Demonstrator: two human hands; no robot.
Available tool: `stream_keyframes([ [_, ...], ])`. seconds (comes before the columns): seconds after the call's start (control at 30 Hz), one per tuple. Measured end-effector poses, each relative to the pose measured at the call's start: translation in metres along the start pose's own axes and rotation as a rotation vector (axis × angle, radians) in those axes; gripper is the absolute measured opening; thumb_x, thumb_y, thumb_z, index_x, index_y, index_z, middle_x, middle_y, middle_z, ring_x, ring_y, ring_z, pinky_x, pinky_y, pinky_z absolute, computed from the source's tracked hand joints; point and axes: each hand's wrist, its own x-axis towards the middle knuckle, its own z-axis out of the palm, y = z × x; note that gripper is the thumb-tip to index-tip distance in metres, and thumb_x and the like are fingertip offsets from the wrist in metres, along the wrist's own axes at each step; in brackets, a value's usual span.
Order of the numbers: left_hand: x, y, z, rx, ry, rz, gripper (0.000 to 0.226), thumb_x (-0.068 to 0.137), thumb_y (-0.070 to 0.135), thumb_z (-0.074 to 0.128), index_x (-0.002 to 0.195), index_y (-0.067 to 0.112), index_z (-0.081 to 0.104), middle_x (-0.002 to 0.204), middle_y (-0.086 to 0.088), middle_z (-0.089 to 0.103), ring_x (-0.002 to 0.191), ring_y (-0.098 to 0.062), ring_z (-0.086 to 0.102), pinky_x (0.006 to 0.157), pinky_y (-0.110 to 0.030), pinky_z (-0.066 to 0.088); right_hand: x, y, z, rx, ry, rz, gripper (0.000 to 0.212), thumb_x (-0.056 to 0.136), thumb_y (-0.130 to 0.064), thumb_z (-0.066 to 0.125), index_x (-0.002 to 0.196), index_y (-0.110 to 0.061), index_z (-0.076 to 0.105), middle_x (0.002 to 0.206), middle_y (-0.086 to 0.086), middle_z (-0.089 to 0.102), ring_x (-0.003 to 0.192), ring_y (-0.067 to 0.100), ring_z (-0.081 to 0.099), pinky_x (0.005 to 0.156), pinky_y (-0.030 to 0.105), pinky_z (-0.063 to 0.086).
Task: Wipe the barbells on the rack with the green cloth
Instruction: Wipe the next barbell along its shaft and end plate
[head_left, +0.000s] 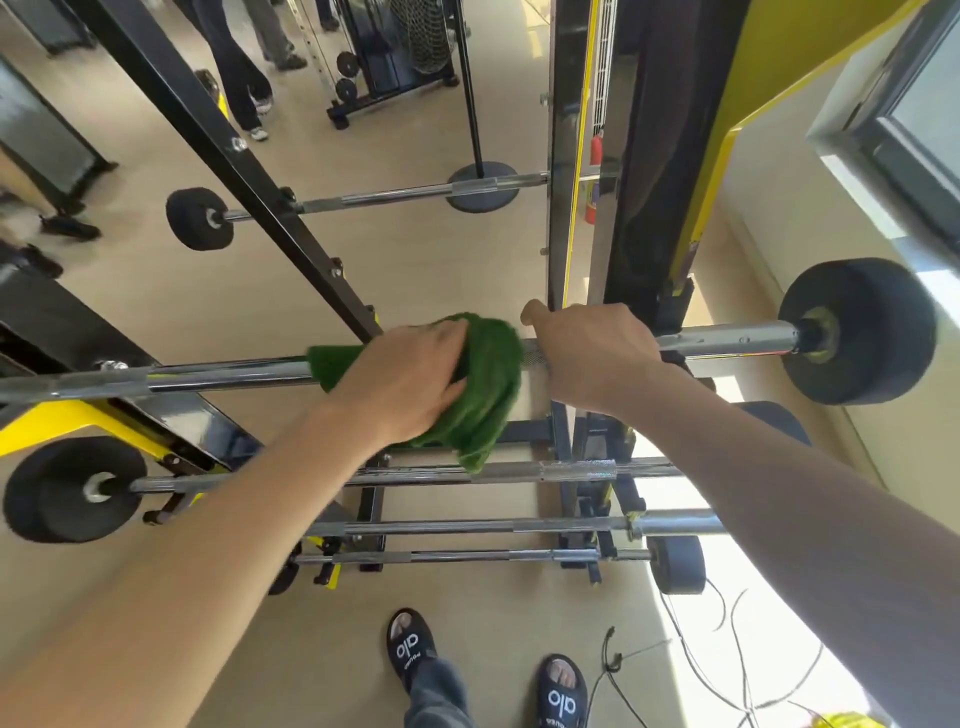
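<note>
A chrome barbell (208, 375) with black end weights lies across the top of the rack at chest height. My left hand (410, 379) presses the green cloth (488, 384) around its middle, and the cloth hangs down below the bar. My right hand (592, 353) is closed around the same bar just right of the cloth. Its right weight (857, 332) is close to the wall. Three lower barbells (571, 470) (467, 527) (441, 557) rest on the rack beneath. Another barbell (374, 196) appears higher up, beyond the black rack upright (249, 187).
A mirror ahead reflects gym machines and people's legs (244, 78). The black and yellow rack frame (78, 421) runs on the left. Loose cables (727, 649) lie on the floor at the right. My feet in black slides (410, 644) stand below the rack.
</note>
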Motion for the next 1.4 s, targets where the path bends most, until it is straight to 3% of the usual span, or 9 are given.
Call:
stream_keyframes([
  [0.1, 0.032, 0.042, 0.007, 0.019, 0.035, 0.036, 0.047, 0.095, 0.059, 0.038, 0.108, 0.015, 0.048, 0.08, 0.003, 0.056, 0.071, -0.026, 0.063, 0.059, -0.035, 0.041, -0.004, 0.006, -0.002, -0.024, 0.025, -0.01, 0.037, 0.087, -0.03, 0.057, 0.116, -0.014, 0.04, 0.066, -0.004, 0.048, 0.051, 0.016, 0.043, 0.046, 0.029, 0.033],
  [0.27, 0.005, -0.015, 0.001, 0.098, -0.003, 0.135, 0.055, 0.094, 0.065, 0.019, 0.106, 0.018, 0.046, 0.083, 0.002, 0.06, 0.071, -0.022, 0.062, 0.054, -0.032, 0.04, -0.007, 0.008, -0.006, 0.013, 0.003, -0.008, 0.048, 0.078, -0.015, 0.058, 0.121, -0.015, 0.036, 0.065, 0.001, 0.049, 0.051, 0.02, 0.046, 0.044, 0.027, 0.031],
  [0.47, -0.019, -0.054, -0.011, 0.122, -0.108, 0.053, 0.071, 0.09, 0.072, 0.002, 0.108, 0.021, 0.047, 0.074, 0.011, 0.053, 0.057, -0.01, 0.053, 0.048, -0.028, 0.047, -0.001, 0.003, -0.002, 0.021, -0.008, -0.019, 0.065, 0.079, -0.014, 0.065, 0.136, -0.019, 0.034, 0.066, -0.001, 0.056, 0.056, 0.02, 0.056, 0.05, 0.031, 0.052],
  [0.57, 0.012, 0.001, -0.006, -0.038, -0.144, 0.035, 0.064, 0.091, 0.072, 0.013, 0.113, 0.021, 0.045, 0.083, 0.006, 0.057, 0.068, -0.014, 0.058, 0.051, -0.026, 0.035, 0.0, 0.003, 0.0, 0.035, 0.004, -0.008, 0.055, 0.081, -0.022, 0.065, 0.128, -0.021, 0.037, 0.066, -0.002, 0.056, 0.055, 0.02, 0.055, 0.049, 0.03, 0.05],
  [0.73, 0.039, 0.027, -0.017, -0.087, 0.07, 0.024, 0.064, 0.097, 0.064, 0.023, 0.136, 0.016, 0.039, 0.125, -0.005, 0.061, 0.102, -0.026, 0.063, 0.082, -0.041, 0.051, -0.001, 0.006, -0.001, 0.018, 0.029, -0.033, 0.048, 0.082, -0.026, 0.06, 0.123, -0.019, 0.036, 0.065, -0.003, 0.05, 0.052, 0.02, 0.049, 0.052, 0.033, 0.047],
  [0.93, 0.02, 0.032, 0.007, 0.104, 0.069, 0.033, 0.052, 0.098, 0.065, 0.02, 0.101, 0.019, 0.044, 0.074, 0.006, 0.05, 0.06, -0.018, 0.055, 0.048, -0.03, 0.032, -0.004, 0.005, -0.003, 0.027, 0.026, -0.012, 0.047, 0.083, -0.025, 0.061, 0.124, -0.02, 0.038, 0.065, -0.003, 0.053, 0.053, 0.019, 0.053, 0.05, 0.03, 0.049],
  [1.03, 0.005, 0.0, 0.001, 0.095, 0.029, 0.041, 0.057, 0.094, 0.067, 0.017, 0.099, 0.018, 0.045, 0.07, 0.01, 0.043, 0.057, -0.015, 0.046, 0.045, -0.025, 0.021, -0.006, 0.007, -0.004, 0.006, 0.013, -0.01, 0.055, 0.077, -0.016, 0.061, 0.126, -0.019, 0.036, 0.064, -0.002, 0.055, 0.052, 0.02, 0.052, 0.049, 0.028, 0.044],
  [1.2, -0.036, -0.063, -0.006, 0.097, 0.04, -0.029, 0.08, 0.091, 0.074, 0.004, 0.11, 0.016, 0.056, 0.07, 0.008, 0.051, 0.058, -0.019, 0.055, 0.044, -0.024, 0.025, -0.004, 0.002, -0.004, 0.027, -0.016, 0.02, 0.064, 0.08, -0.018, 0.067, 0.134, -0.023, 0.032, 0.069, -0.003, 0.055, 0.055, 0.017, 0.053, 0.047, 0.025, 0.043],
  [1.4, 0.027, 0.025, 0.003, 0.035, 0.003, 0.014, 0.044, 0.098, 0.063, 0.02, 0.095, 0.025, 0.04, 0.066, 0.014, 0.039, 0.052, -0.009, 0.046, 0.046, -0.023, 0.027, 0.0, 0.001, -0.002, 0.011, 0.018, 0.018, 0.05, 0.083, -0.023, 0.063, 0.127, -0.022, 0.039, 0.067, -0.003, 0.054, 0.054, 0.018, 0.051, 0.044, 0.026, 0.034],
])
